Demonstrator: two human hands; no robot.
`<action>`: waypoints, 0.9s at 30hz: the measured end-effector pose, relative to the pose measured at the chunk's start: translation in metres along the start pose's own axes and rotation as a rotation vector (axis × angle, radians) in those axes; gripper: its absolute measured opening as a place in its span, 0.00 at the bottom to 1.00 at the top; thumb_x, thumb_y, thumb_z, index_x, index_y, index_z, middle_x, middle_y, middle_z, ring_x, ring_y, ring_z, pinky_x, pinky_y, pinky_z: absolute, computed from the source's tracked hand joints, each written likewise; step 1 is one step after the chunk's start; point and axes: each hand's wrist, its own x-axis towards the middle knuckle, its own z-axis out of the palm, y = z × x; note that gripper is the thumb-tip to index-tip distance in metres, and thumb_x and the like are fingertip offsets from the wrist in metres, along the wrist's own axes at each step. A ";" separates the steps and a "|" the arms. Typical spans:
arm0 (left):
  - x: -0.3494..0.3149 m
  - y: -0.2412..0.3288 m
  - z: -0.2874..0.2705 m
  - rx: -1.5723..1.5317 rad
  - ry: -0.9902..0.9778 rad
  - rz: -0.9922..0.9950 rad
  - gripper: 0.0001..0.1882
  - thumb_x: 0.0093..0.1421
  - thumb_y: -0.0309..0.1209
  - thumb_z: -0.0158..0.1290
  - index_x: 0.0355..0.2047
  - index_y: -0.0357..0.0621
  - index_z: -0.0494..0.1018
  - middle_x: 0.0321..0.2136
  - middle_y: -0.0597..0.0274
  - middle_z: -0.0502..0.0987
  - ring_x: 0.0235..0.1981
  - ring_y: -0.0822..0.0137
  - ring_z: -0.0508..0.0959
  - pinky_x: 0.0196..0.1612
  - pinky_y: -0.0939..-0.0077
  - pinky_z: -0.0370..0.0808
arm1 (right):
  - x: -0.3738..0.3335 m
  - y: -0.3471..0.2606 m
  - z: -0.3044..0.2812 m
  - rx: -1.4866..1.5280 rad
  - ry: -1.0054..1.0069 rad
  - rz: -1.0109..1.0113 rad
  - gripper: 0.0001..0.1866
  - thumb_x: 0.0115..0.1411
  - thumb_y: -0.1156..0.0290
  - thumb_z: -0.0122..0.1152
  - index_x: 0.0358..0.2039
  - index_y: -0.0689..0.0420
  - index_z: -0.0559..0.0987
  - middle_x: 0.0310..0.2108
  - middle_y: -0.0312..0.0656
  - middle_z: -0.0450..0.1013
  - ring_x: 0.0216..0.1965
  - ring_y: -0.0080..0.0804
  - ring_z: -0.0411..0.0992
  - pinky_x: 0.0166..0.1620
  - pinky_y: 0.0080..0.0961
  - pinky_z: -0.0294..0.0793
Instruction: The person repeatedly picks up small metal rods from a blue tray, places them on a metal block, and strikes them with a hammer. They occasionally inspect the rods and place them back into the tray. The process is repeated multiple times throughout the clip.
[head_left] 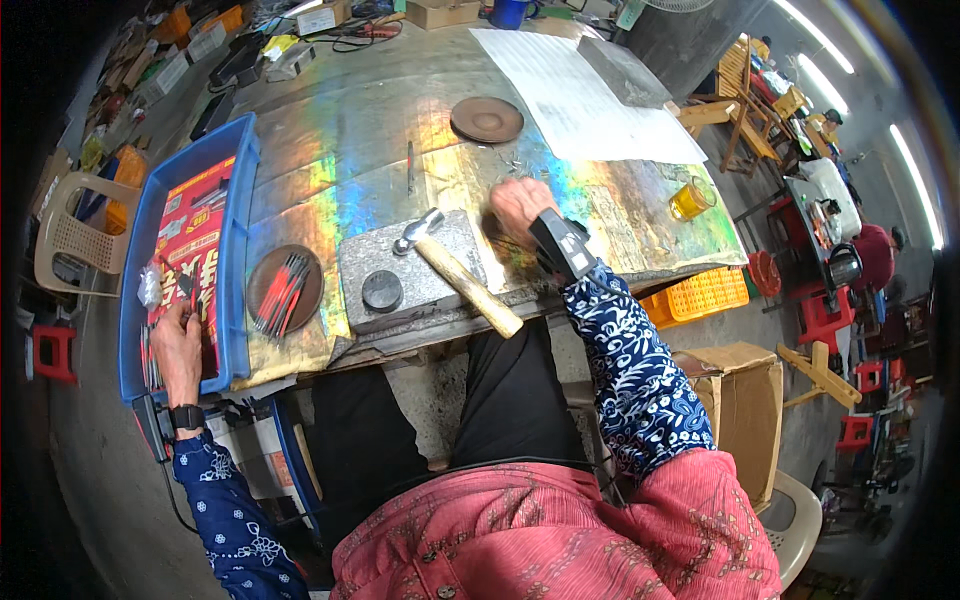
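Note:
My left hand (178,345) reaches into a blue plastic tray (249,200) at the left, its fingers pinched on what looks like a slim red-and-black tool (192,287). Similar slim tools lie beneath that hand along the tray's side. Several more red-handled tools (283,297) sit in a round brown dish (318,285) beside the tray. My right hand (520,208) is curled on the table, just below small metal pieces (530,170); whatever its fingers hold is hidden. Between my hands, a hammer (460,280) with a wooden handle lies across a grey stone block (365,250), alongside a black round puck (382,291).
Another brown dish (487,120) stands farther back, near a thin dark rod (410,167). White sheeting (590,110) covers the far right. A glass of yellow liquid (692,199) stands near the right edge. A cardboard box (735,410) is beside my right arm.

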 end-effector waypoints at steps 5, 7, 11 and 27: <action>0.000 -0.001 0.003 -0.065 0.033 -0.058 0.12 0.56 0.27 0.53 0.40 0.34 0.75 0.29 0.42 0.78 0.30 0.47 0.78 0.34 0.62 0.73 | -0.022 -0.004 -0.029 0.097 -0.056 0.123 0.11 0.48 0.67 0.61 0.25 0.60 0.70 0.25 0.49 0.71 0.29 0.51 0.72 0.32 0.41 0.70; 0.000 0.000 0.003 -0.092 0.056 -0.055 0.12 0.56 0.28 0.53 0.39 0.34 0.75 0.29 0.43 0.78 0.29 0.48 0.78 0.34 0.62 0.73 | -0.026 -0.013 -0.045 0.202 -0.095 0.262 0.14 0.46 0.69 0.66 0.26 0.64 0.71 0.27 0.55 0.72 0.32 0.60 0.71 0.36 0.46 0.71; 0.002 -0.001 0.003 -0.135 0.066 -0.066 0.12 0.57 0.29 0.53 0.39 0.35 0.75 0.29 0.45 0.79 0.28 0.51 0.79 0.34 0.64 0.73 | -0.033 -0.028 -0.070 0.371 -0.153 0.420 0.10 0.48 0.74 0.63 0.28 0.65 0.73 0.27 0.55 0.73 0.32 0.53 0.73 0.36 0.40 0.72; -0.028 0.101 -0.032 -1.106 0.115 -0.137 0.09 0.61 0.23 0.54 0.42 0.36 0.75 0.29 0.64 0.80 0.25 0.81 0.74 0.26 0.88 0.70 | -0.045 -0.085 -0.106 0.780 0.224 0.555 0.06 0.53 0.79 0.58 0.33 0.63 0.77 0.27 0.47 0.74 0.28 0.37 0.74 0.34 0.29 0.73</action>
